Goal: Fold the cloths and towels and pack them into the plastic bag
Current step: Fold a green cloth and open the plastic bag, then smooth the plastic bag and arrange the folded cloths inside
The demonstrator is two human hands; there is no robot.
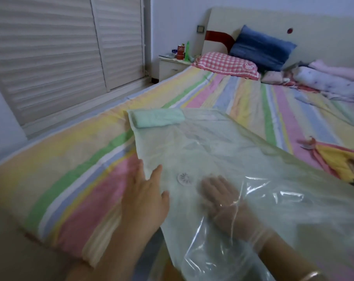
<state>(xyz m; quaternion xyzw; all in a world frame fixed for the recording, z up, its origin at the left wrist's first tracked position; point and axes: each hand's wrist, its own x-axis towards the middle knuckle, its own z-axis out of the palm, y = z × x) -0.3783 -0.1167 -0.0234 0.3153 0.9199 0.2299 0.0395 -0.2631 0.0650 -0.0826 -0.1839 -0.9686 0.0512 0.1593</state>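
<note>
The plastic bag (222,142) lies flat on the striped bed sheet (70,179) with its mouth toward you. One folded green towel (158,118) sits inside it, in the far left corner. Your right hand (218,197) is inside the bag, fingers straight and spread, holding nothing. Your left hand (145,195) lies open at the bag's left edge, fingers straight, near the round valve (183,178).

You look to be between items, so use the flat right hand to smooth the film and press air toward the mouth. Let the left hand hold the edge down so the bag does not slide. Set the next folded piece just beside the green towel, filling from the far end forward.

The loose cloths (324,82) near the pillows are well apart from the bag and too blurred to count. A colourful cloth (340,163) is cut off by the right edge. The bag's mouth is lost in glare and crumpled film at the bottom. You cannot tell whether your left thumb is over or under the film.
</note>
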